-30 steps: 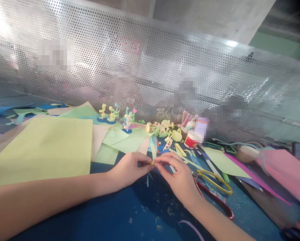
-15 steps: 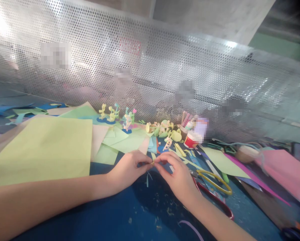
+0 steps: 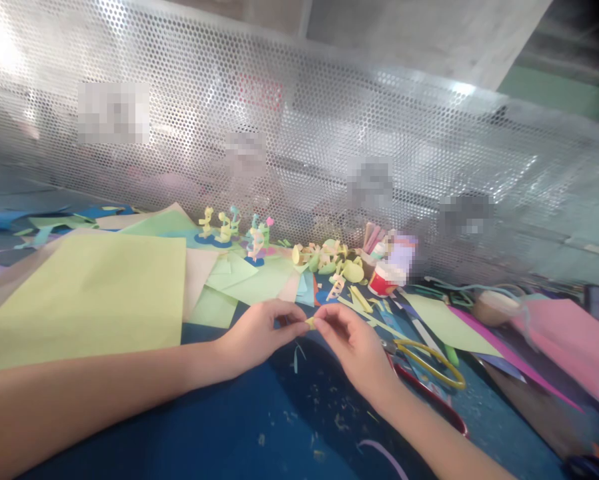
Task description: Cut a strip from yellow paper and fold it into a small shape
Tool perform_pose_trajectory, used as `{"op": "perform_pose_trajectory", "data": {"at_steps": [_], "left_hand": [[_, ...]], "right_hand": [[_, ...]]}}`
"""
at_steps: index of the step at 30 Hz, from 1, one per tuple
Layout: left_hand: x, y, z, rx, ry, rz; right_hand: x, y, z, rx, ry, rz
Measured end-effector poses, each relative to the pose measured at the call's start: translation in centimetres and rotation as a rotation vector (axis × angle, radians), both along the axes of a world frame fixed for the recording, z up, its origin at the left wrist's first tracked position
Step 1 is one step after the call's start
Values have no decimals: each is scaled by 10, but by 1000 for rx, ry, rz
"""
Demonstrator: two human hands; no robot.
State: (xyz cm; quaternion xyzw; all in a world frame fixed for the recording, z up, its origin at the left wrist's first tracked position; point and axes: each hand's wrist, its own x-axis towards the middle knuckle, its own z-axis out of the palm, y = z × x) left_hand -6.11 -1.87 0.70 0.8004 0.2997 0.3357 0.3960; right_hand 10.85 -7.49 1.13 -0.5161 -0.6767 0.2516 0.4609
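Observation:
A small yellow piece of paper (image 3: 310,323) is pinched between my two hands, over the blue table (image 3: 219,427). My left hand (image 3: 259,337) grips its left end with thumb and fingertips. On the other end, the thumb and forefinger of my right hand (image 3: 354,343) are closed. Most of the piece is hidden by the fingers, so its exact shape does not show. Just right of my right hand lie scissors (image 3: 424,363) with one yellow and one red handle loop. Thin light-blue paper slivers (image 3: 296,357) rest on the table below my hands.
Yellow-green sheets (image 3: 94,300) are stacked at left. Small paper figures (image 3: 255,243) stand at the back, near a heap of yellow paper pieces (image 3: 329,257) and a red-and-white tub (image 3: 382,280). Pink material (image 3: 569,340) lies at right. A perforated metal screen (image 3: 189,120) rises behind.
The fingertips have shifted slightly apart, and more of the yellow paper piece shows between them. Both hands stay in nearly the same place.

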Motion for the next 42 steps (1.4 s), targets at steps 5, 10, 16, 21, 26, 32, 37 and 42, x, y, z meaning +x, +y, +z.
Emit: {"op": "perform_pose_trajectory", "data": {"at_steps": [5,10,16,21,26,32,37,42], "left_hand": [[1,6,-3,-198,-89,-25],[0,9,-1,-380,-263,-68],[1,9,-1,-513,-290,-110],[0,11,-4,-529,-272,-97],[-1,13,-5,-529,-284,-40],[0,12,-5,-553,-306,-58],[0,11,-4,-611,-357,-98],[0,10,-4,-588,-364,-74]], "right_hand": [[0,3,0,-77,192,6],[-1,2,1,-143,334,4],[-1,1,-2,-182,404,16],[-2,1,0,-161,319,23],[-3,-1,0,12,123,67],[-3,-2,-4,124,22,65],[-3,-3,-2,134,23,5],[-4,-2,-2,105,64,-15]]}}
